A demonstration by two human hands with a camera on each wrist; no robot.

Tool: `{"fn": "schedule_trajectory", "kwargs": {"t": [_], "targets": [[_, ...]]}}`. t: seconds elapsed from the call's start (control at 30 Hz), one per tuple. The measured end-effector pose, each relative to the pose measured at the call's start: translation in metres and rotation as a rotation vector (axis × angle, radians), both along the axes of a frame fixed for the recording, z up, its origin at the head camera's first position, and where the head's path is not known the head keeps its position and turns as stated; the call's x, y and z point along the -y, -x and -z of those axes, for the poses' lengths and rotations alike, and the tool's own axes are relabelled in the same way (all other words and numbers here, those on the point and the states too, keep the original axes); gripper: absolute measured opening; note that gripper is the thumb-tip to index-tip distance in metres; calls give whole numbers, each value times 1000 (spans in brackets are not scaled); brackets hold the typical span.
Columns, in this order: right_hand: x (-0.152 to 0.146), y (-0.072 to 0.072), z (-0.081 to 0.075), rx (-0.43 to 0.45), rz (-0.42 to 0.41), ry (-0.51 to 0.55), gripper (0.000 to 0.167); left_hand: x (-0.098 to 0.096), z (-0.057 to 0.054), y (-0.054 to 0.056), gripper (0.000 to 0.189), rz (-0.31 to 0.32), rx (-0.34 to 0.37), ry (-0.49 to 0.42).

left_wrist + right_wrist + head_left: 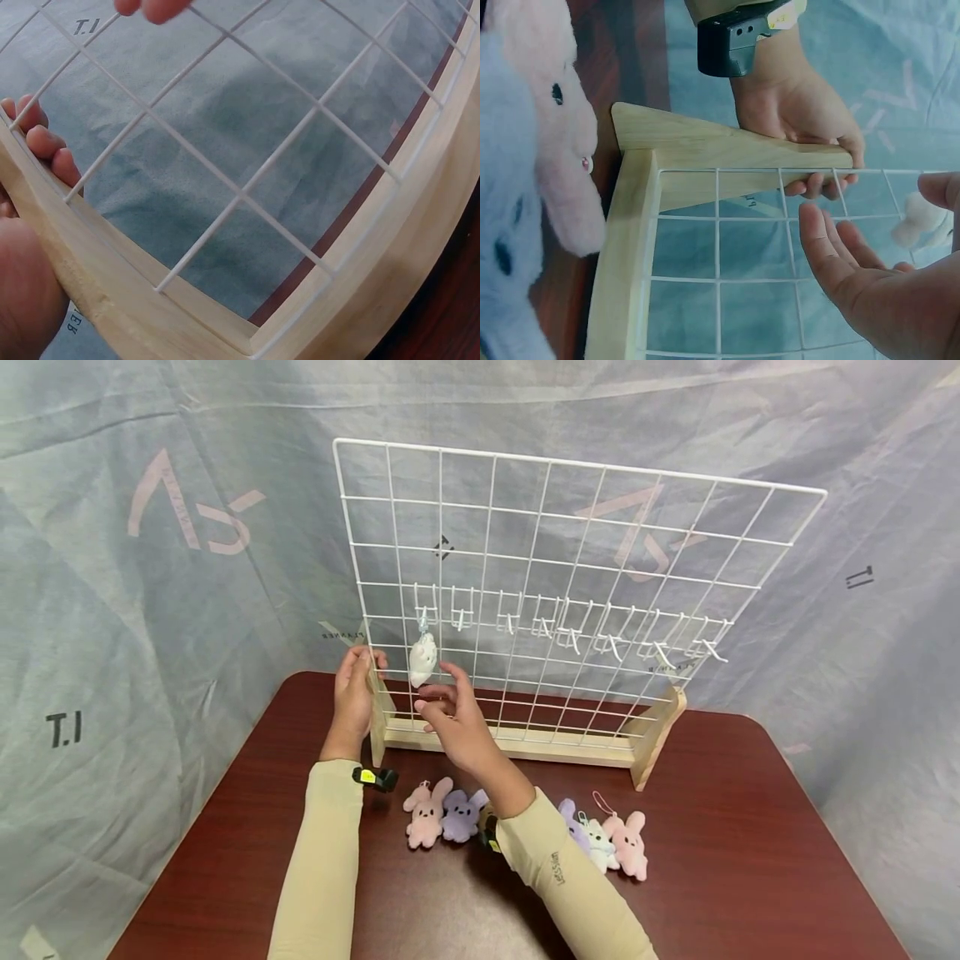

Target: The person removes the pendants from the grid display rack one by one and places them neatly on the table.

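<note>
My left hand (354, 693) grips the upper part of the stand's left wooden support (727, 148); its fingers curl round behind the wood in the right wrist view. A white plush charm (423, 660) hangs from the leftmost hook (424, 617) on the white wire grid (517, 560). Just below and to the right of this charm, my right hand (461, 727) holds nothing, its fingers loosely bent and thumb apart. A gap shows between thumb and fingers in the right wrist view. In the left wrist view, only fingertips (154, 6) of the right hand show.
Several bare hooks (573, 639) run rightward along the grid. On the brown table (712, 860) lie plush charms: a pink rabbit (426, 817) and a purple one (461, 817) at left, others, including a pink rabbit (630, 847), at right. My right forearm partly hides this row.
</note>
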State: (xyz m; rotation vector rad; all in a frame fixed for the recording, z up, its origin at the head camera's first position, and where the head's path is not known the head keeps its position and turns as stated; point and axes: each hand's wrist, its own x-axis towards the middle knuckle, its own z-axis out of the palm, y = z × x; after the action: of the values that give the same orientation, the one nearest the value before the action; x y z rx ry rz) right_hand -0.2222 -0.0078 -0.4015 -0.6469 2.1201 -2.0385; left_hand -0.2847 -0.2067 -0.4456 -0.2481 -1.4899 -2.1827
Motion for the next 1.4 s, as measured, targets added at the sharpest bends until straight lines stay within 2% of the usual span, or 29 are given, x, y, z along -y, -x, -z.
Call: {"fn": "schedule_trajectory", "kwargs": {"t": [0.3, 0.47, 0.8, 1.17, 1.4], "targets": [[7, 1, -13, -26, -17, 74, 77, 0, 2, 0, 22, 1, -8, -6], [8, -1, -19, -39, -4, 75, 79, 0, 1, 0, 22, -3, -14, -4], [6, -4, -22, -146, -12, 71, 61, -1, 0, -2, 21, -15, 0, 3], [6, -8, -25, -91, 14, 94, 40, -1, 0, -2, 22, -13, -1, -5], [7, -12, -31, -17, 22, 221, 26, -1, -1, -2, 20, -4, 3, -13]]}}
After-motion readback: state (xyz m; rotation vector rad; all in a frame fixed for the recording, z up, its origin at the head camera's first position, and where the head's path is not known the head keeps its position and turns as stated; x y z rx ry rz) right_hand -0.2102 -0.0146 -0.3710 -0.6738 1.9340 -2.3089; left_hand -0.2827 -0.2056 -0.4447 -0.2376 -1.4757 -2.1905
